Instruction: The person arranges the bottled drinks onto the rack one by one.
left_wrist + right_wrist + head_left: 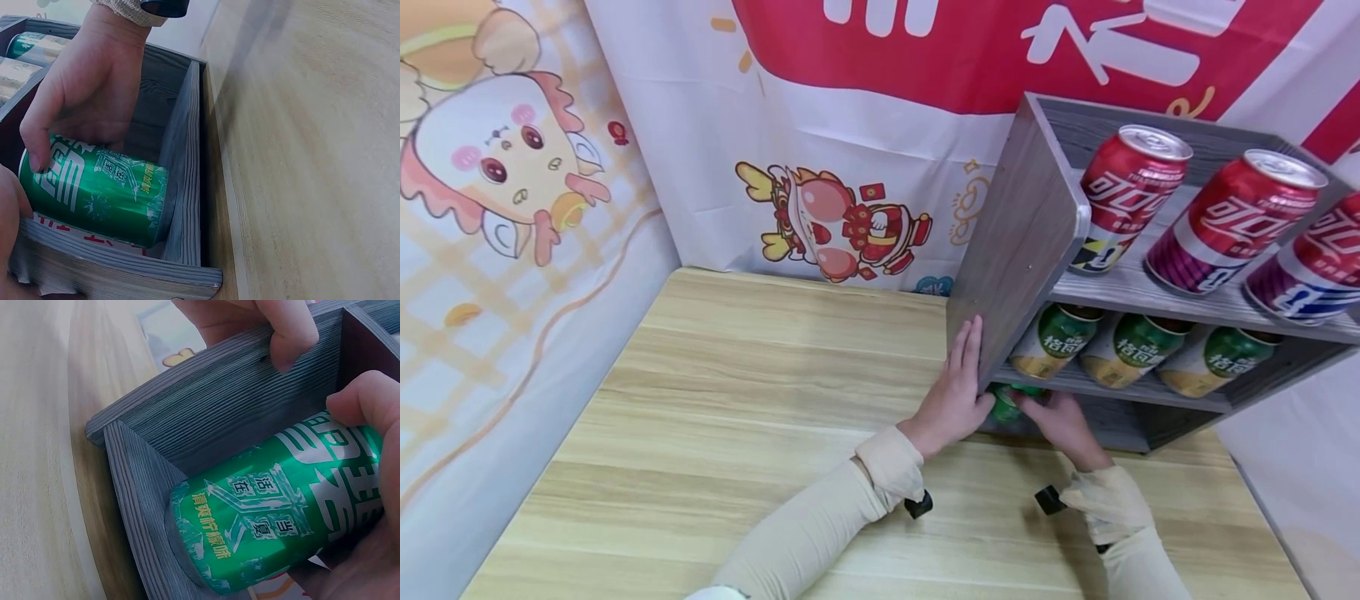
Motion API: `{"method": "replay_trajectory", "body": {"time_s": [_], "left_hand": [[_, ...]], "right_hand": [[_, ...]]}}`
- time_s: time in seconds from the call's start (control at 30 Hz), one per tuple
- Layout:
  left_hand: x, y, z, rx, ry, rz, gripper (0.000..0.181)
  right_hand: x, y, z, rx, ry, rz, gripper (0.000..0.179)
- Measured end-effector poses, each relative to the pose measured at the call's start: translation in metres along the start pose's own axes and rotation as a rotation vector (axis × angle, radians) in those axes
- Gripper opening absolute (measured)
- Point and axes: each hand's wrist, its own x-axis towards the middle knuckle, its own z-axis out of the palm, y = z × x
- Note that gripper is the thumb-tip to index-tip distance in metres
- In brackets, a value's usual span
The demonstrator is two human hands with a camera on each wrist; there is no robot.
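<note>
A green Sprite can [1003, 407] stands in the left end of the bottom compartment of a grey wooden shelf [1026, 225]. My right hand [1070, 427] grips it near its top, thumb on one side and fingers round the other. In the right wrist view the can [250, 512] has its base at the compartment floor, close to the side panel. My left hand [953, 398] holds that side panel by its front edge, with long fingers along the outer face and the thumb hooked over the edge to the inside.
Red cola cans [1240, 221] stand on the top level of the shelf. Green-and-gold cans [1138, 350] line the middle level. The shelf sits on a light wooden table [760, 400], against a printed cloth backdrop [700, 167].
</note>
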Motion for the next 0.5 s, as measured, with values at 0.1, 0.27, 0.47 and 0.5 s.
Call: {"method": "replay_trajectory", "body": {"time_s": [0.1, 0.27, 0.47, 0.5], "left_hand": [[-0.001, -0.002, -0.004, -0.023, -0.021, -0.013, 0.110], [-0.006, -0.003, -0.017, -0.022, -0.080, -0.022, 0.113], [-0.016, -0.004, -0.040, 0.017, -0.149, -0.008, 0.112], [-0.018, -0.005, -0.045, 0.041, -0.158, -0.009, 0.110]], "right_hand": [[-0.002, 0.001, -0.001, 0.007, -0.003, -0.016, 0.069], [-0.010, 0.004, -0.003, 0.040, 0.004, -0.069, 0.068], [-0.019, 0.008, -0.004, -0.026, 0.043, -0.153, 0.068], [-0.021, 0.009, -0.005, -0.054, 0.048, -0.161, 0.068]]}}
